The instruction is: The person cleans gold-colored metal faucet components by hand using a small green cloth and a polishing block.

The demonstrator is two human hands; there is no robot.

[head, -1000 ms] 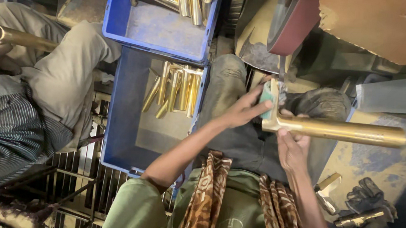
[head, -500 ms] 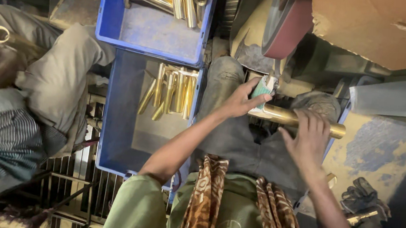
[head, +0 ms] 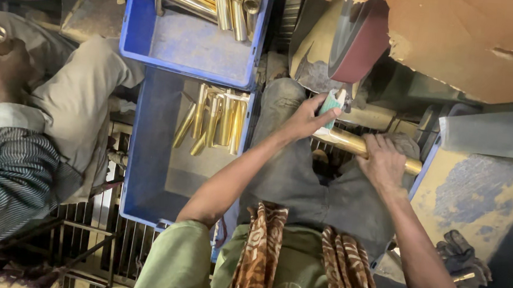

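Both my hands meet on one brass tube [head: 353, 143] lying crosswise over my lap: right hand [head: 382, 163] wrapped around it, left hand [head: 304, 119] pinching a green pad [head: 332, 102] against its left end.

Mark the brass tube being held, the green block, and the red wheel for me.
brass tube [head: 348, 142], head view, bare stretch between the two hands.
green block [head: 330, 102], head view, its upper face above the left hand's fingers.
red wheel [head: 360, 43], head view, its outer rim.

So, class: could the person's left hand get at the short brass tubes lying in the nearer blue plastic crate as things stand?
Probably yes: the short brass tubes lie uncovered in the open blue plastic crate beside the left hand, though that hand holds a small green block.
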